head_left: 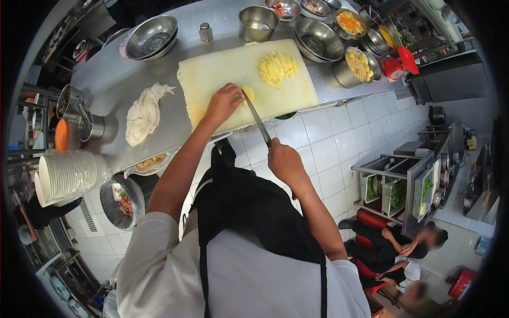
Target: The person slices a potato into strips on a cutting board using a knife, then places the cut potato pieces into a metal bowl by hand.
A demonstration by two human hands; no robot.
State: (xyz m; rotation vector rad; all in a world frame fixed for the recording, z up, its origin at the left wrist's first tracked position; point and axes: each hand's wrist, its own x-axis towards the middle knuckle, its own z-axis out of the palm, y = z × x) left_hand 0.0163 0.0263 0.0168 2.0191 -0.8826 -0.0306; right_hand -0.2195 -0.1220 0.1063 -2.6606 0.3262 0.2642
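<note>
A white cutting board [212, 74] lies on the steel table. My right hand [286, 163] is closed round the handle of a knife [256, 117], whose blade reaches up and left onto the board. The blade's tip end is beside a pale yellow slice [247, 94]. My left hand [224, 103] rests on the board with its fingers bent together at the left edge of the slice; part of the yellow piece is hidden under the fingertips. A pile of thin yellow shreds [277, 69] lies on the board's upper right part.
A crumpled cloth [143, 115] lies left of the board. Metal bowls [151, 38], a shaker [205, 33] and a pot [257, 25] stand behind. Stacked white plates [71, 174] are at the left. Two seated people [397, 249] are at lower right.
</note>
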